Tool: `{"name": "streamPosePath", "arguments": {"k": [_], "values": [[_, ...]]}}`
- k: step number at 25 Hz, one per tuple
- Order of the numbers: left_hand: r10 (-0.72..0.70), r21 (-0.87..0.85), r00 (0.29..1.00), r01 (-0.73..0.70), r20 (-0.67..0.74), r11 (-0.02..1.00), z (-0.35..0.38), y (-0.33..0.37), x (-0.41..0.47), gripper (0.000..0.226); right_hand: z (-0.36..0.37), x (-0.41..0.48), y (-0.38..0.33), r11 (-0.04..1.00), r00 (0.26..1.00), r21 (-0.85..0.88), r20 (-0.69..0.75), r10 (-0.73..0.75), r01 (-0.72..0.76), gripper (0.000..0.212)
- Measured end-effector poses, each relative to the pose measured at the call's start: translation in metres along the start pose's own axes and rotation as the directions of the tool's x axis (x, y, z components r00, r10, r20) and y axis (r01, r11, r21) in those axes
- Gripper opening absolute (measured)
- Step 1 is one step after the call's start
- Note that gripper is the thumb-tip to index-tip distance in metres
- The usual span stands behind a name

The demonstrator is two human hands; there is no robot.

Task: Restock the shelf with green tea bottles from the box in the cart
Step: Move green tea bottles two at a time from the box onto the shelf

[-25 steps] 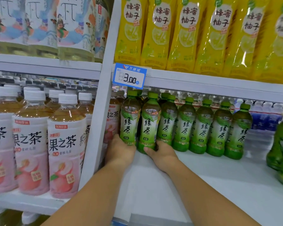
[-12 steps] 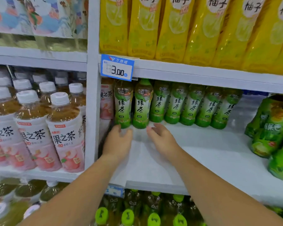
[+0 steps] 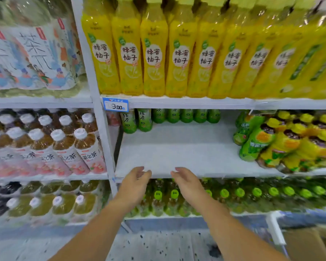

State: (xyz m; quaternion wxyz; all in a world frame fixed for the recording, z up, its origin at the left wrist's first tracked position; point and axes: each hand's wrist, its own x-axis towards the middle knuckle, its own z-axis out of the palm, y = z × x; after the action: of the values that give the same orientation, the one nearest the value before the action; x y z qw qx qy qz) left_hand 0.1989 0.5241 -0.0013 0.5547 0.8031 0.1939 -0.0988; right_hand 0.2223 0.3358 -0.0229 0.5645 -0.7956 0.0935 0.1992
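Note:
A row of green tea bottles (image 3: 169, 116) with green labels stands at the back of the white middle shelf (image 3: 177, 147); two of them (image 3: 136, 119) stand slightly forward at the left end. My left hand (image 3: 135, 182) and my right hand (image 3: 184, 182) hover in front of the shelf's front edge, both empty, fingers loosely spread, palms facing each other. A corner of the brown cardboard box (image 3: 307, 243) shows at the bottom right.
Yellow honey-pomelo bottles (image 3: 154, 53) fill the shelf above. Peach tea bottles (image 3: 68, 147) stand left of the white upright (image 3: 102, 129). Green and yellow bottles (image 3: 282, 140) are piled at the shelf's right. Green-capped bottles (image 3: 224, 194) line the shelf below. A price tag (image 3: 116, 104) reads 3.00.
Both hands have let go of the two front green tea bottles and drawn back from the shelf to its front edge. The view has pulled away and tilted down.

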Motion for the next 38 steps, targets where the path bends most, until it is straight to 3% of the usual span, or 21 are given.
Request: {"name": "streamPosePath", "arguments": {"k": [4, 10, 16, 20, 25, 28, 33, 38], "values": [[-0.049, 0.063, 0.995, 0.043, 0.093, 0.997, -0.004, 0.028, -0.068, 0.048, -0.032, -0.077, -0.014, 0.998, 0.998, -0.008, -0.039, 0.056, -0.056, 0.044], [0.030, 0.109, 0.964, -0.061, 0.265, 0.992, 0.003, 0.072, -0.163, 0.049, -0.080, -0.204, -0.012, 0.990, 0.980, 0.072, -0.148, 0.133, -0.124, 0.048], [0.111, 0.102, 0.889, -0.173, 0.445, 0.980, 0.054, 0.096, -0.234, 0.044, -0.132, -0.318, 0.025, 0.982, 0.927, 0.156, -0.340, 0.157, -0.109, 0.049], [0.031, 0.089, 0.846, -0.092, 0.532, 0.992, 0.136, 0.105, -0.268, 0.031, -0.174, -0.361, 0.061, 0.959, 0.864, 0.245, -0.441, 0.244, -0.145, 0.047], [-0.028, 0.137, 0.752, -0.083, 0.659, 0.987, 0.259, 0.121, -0.304, 0.039, -0.248, -0.386, 0.117, 0.940, 0.787, 0.288, -0.530, 0.317, -0.184, 0.045], [-0.074, 0.176, 0.720, -0.068, 0.690, 0.982, 0.333, 0.125, -0.316, 0.042, -0.304, -0.389, 0.157, 0.924, 0.775, 0.308, -0.518, 0.363, -0.228, 0.044], [-0.163, 0.270, 0.733, -0.028, 0.660, 0.963, 0.448, 0.119, -0.318, 0.056, -0.395, -0.371, 0.230, 0.900, 0.782, 0.258, -0.448, 0.433, -0.351, 0.047], [-0.283, 0.362, 0.702, 0.039, 0.654, 0.931, 0.517, 0.082, -0.300, 0.064, -0.449, -0.340, 0.302, 0.862, 0.762, 0.188, -0.405, 0.505, -0.471, 0.047]]}}
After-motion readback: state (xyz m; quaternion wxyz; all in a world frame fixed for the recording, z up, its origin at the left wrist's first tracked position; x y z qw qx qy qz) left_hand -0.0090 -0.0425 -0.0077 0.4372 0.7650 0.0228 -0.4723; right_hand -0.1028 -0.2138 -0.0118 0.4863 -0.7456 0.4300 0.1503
